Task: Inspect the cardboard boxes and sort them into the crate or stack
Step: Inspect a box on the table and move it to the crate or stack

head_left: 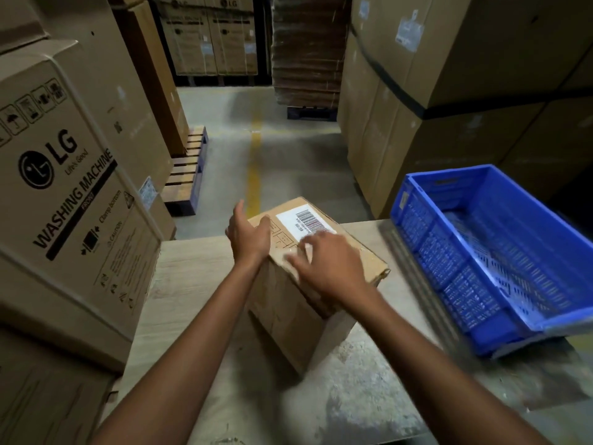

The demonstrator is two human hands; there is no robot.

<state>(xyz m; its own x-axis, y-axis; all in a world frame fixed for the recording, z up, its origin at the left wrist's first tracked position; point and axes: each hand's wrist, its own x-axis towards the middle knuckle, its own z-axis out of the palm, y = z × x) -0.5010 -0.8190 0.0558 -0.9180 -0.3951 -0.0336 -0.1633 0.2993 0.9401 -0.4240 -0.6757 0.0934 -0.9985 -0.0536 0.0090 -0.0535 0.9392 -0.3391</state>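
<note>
Cardboard box [282,300] on the bench [192,277], both hands at its top.
Left hand [248,236] rests at the left edge, fingers [264,222] loosely straight; the blurred right hand [330,268] spreads its fingers beside the barcode label [305,220]. A blue crate [426,239] stands near, to the right.

A pale, scuffed worktop [192,277] carried a cardboard box [288,316] near its middle. A blue crate [449,252] stood at its right edge, a little apart from the box.
</note>
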